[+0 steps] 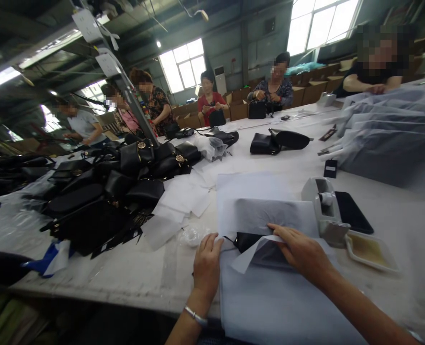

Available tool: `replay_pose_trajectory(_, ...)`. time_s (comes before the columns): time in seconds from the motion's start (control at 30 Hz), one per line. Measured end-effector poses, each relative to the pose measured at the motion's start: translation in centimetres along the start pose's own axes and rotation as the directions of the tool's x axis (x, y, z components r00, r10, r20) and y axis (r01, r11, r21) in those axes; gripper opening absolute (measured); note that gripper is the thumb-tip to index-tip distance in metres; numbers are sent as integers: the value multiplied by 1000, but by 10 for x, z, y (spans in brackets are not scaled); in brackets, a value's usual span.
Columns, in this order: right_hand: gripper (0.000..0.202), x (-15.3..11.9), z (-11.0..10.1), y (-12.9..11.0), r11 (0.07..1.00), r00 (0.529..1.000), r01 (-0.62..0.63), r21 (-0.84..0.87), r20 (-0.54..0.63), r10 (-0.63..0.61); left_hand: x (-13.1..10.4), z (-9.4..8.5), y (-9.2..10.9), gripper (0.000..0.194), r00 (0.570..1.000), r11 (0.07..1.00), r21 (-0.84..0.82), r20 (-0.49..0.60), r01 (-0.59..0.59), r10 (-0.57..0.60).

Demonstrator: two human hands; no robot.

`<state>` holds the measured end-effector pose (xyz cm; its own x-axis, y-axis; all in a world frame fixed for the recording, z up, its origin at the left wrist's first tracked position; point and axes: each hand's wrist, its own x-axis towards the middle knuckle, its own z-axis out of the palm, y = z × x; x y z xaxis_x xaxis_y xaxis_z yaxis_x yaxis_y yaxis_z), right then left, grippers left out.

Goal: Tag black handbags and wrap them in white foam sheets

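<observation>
A small black bag lies partly covered by thin white tissue paper, on a stack of large white sheets. My right hand holds a folded flap of the tissue, its index finger stretched over the covered part. My left hand rests at the left edge of the stack, beside the bag's thin black cord. Its fingers are loosely extended and hold nothing. Most of the bag is hidden under the paper.
Right of the sheets stand a tape dispenser, a dark phone and a dish with a yellowish pad. Black handbags are heaped left; wrapped bags stand right. Several people work across the table.
</observation>
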<state>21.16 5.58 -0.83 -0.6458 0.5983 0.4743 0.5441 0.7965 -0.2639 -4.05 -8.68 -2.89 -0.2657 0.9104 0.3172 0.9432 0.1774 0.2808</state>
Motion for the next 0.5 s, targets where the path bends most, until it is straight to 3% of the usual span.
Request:
replay_pose_trajectory(0.07,30,1,1,0,1000,1000,-6,4,0,6,9,7,0,39,1000,996,91,-3,2,-1)
replay_pose_trajectory(0.2,28,3,2,0,1000,1000,-11,25,4,11,28,14,-4,37,1000,994,106,-4,28,-28)
replay_pose_trajectory(0.37,28,5,1,-2,997,1000,-28,65,-5,29,39,6,-4,34,1000,996,84,12,-3,2)
replay_pose_trajectory(0.5,29,4,2,-1,995,999,-42,85,1,42,49,3,0,43,989,992,69,114,-105,97)
